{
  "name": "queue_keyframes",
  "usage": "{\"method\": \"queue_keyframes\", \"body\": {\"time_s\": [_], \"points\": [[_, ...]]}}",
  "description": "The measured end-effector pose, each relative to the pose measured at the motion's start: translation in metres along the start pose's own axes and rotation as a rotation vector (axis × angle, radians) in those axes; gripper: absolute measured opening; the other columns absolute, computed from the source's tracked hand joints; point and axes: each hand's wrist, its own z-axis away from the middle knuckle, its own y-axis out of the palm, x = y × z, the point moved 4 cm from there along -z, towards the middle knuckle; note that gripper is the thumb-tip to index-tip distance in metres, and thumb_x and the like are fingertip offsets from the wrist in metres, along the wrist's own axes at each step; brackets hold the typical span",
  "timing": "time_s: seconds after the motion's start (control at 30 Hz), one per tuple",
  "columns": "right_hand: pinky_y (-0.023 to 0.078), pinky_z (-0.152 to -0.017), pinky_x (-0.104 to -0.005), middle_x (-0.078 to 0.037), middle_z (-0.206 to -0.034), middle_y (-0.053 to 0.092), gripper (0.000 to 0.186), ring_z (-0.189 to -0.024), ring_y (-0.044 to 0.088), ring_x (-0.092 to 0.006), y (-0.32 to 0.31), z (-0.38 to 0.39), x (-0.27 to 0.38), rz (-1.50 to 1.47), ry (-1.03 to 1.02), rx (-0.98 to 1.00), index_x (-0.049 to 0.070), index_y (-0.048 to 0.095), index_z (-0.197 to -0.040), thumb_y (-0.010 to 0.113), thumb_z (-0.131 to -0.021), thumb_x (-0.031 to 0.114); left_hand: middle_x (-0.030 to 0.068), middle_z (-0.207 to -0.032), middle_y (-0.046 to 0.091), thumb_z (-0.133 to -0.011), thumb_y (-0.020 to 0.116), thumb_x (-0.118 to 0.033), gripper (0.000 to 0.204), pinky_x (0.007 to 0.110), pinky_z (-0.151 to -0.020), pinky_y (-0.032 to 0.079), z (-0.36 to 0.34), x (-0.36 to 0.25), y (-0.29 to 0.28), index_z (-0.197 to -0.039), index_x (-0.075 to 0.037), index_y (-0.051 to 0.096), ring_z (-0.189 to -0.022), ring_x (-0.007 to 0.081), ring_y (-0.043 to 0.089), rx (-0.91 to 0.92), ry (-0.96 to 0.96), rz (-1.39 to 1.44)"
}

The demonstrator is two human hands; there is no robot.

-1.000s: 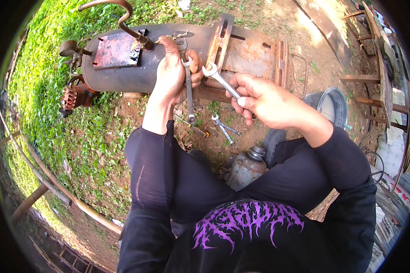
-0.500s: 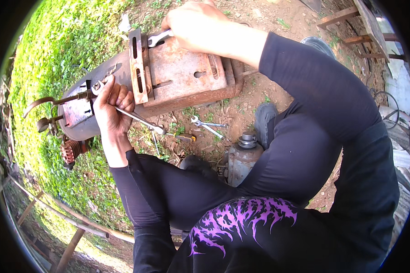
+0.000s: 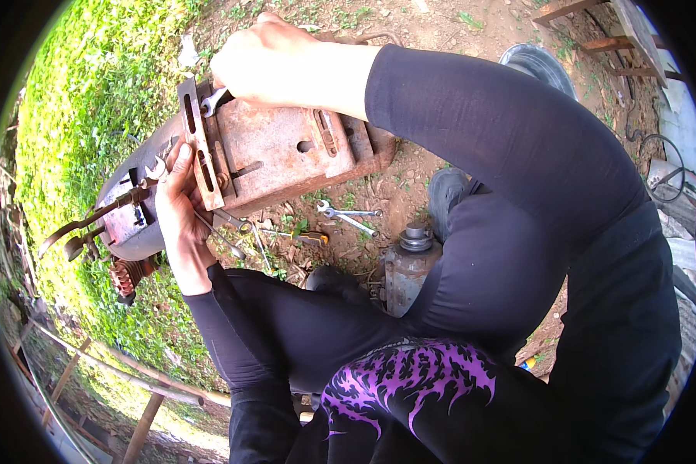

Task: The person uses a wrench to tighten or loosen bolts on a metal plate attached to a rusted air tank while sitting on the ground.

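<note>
My right hand (image 3: 267, 66) is closed around a wrench, whose open jaw (image 3: 211, 103) sits at the far end of a slotted metal bar (image 3: 198, 147). That bar lies across a rusty metal plate (image 3: 274, 143) on top of a dark cylindrical tank (image 3: 143, 224). My left hand (image 3: 179, 197) is at the bar's near end, its thumb up along the edge and its fingers partly hidden. It grips a wrench with an open jaw (image 3: 156, 170) above the thumb and a shaft (image 3: 223, 241) below. Beside that shaft shows a ring end (image 3: 243, 226); whether it belongs to a second wrench I cannot tell.
On the dirt lie crossed wrenches (image 3: 348, 213) and a yellow-and-black-handled tool (image 3: 309, 237). A grey bottle-shaped metal jack (image 3: 411, 267) stands by my leg. A curved bar (image 3: 93, 220) and a red finned part (image 3: 124, 280) stick out at the tank's left end. Grass lies beyond.
The right hand and its wrench have shifted left and down in view. My left hand has come against the slotted bar's near end. The tank and plate appear further left.
</note>
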Motion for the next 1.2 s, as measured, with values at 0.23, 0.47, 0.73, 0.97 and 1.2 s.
{"method": "queue_keyframes", "body": {"time_s": [0.23, 0.47, 0.73, 0.97, 1.2], "points": [[0.059, -0.073, -0.0471, -0.016, -0.094, 0.070, 0.017, -0.085, 0.072, -0.0336, 0.014, -0.018, -0.014, -0.070, -0.078, -0.052, 0.005, 0.065, -0.093, 0.060, -0.087, 0.020, 0.0044, -0.094, 0.071, -0.100, 0.062, -0.023, 0.033, 0.026, -0.061, 0.061, -0.001, 0.002, -0.002, -0.125, -0.002, 0.060, -0.069, 0.0117, 0.070, 0.040, -0.078, -0.005], [0.058, -0.078, -0.0459, -0.017, -0.098, 0.070, 0.019, -0.092, 0.071, -0.0341, 0.015, -0.023, -0.019, -0.080, -0.096, 0.036, 0.007, 0.064, -0.101, 0.064, -0.087, 0.019, 0.0039, -0.095, 0.071, -0.099, 0.063, -0.024, 0.038, 0.023, -0.057, 0.058, -0.002, 0.005, -0.008, -0.129, -0.001, 0.058, -0.067, 0.0100, 0.068, 0.062, -0.086, -0.024], [0.055, -0.068, -0.0490, -0.024, -0.079, 0.069, 0.016, -0.081, 0.070, -0.0390, 0.002, -0.032, -0.033, -0.214, -0.077, 0.054, 0.000, 0.069, -0.088, 0.061, -0.084, 0.013, 0.0065, -0.112, 0.071, -0.097, 0.066, -0.021, 0.043, 0.027, -0.076, 0.055, 0.001, -0.003, 0.006, -0.134, 0.002, 0.061, -0.091, 0.0114, 0.067, -0.048, 0.036, -0.163], [0.055, -0.072, -0.0464, -0.020, -0.089, 0.072, 0.026, -0.082, 0.069, -0.0378, -0.019, -0.040, -0.031, -0.327, -0.080, 0.346, 0.005, 0.075, -0.096, 0.070, -0.083, 0.027, 0.0026, -0.084, 0.070, -0.080, 0.085, -0.016, 0.034, 0.024, -0.069, 0.047, 0.023, -0.022, 0.047, -0.105, 0.003, 0.074, -0.072, 0.0076, 0.056, -0.260, 0.355, -0.698], [0.054, -0.075, -0.0445, -0.024, -0.088, 0.071, 0.037, -0.081, 0.069, -0.0356, -0.004, -0.051, -0.046, -0.543, -0.120, 0.297, -0.002, 0.072, -0.096, 0.066, -0.089, 0.033, 0.0068, -0.094, 0.073, -0.081, 0.078, -0.011, 0.039, 0.026, -0.078, 0.049, 0.022, -0.014, 0.043, -0.115, 0.007, 0.070, -0.082, 0.0095, 0.062, -0.289, 0.346, -0.679]]}}
